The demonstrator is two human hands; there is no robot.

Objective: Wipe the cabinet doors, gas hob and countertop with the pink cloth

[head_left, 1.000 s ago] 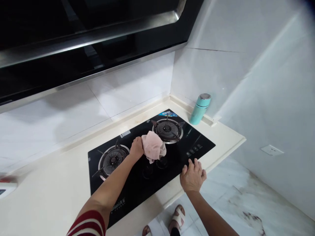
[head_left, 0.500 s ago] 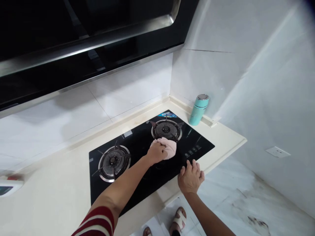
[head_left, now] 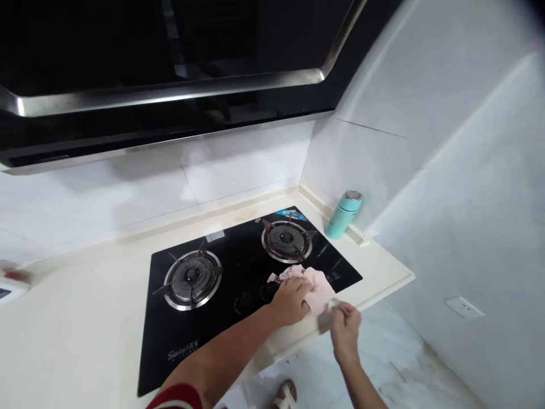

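**We share the pink cloth (head_left: 317, 287)**

It lies across the cooktop's (head_left: 242, 244) front edge near its right corner; our left grip (head_left: 292, 301) holds it, apparently steadying it while our right grip (head_left: 343, 309) pinches its end. The right grip no longer lies spread on the desk's (head_left: 385, 270) edge.

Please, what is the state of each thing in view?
Pink cloth: crumpled, lying across the front edge of the hob.
Left hand: on the cloth.
Right hand: at the cloth's edge, fingers bent; grip unclear.
Left burner: no visible flame.
Right burner: no visible flame.
Turquoise bottle: standing, lid on.
Wall socket: no visible plug.
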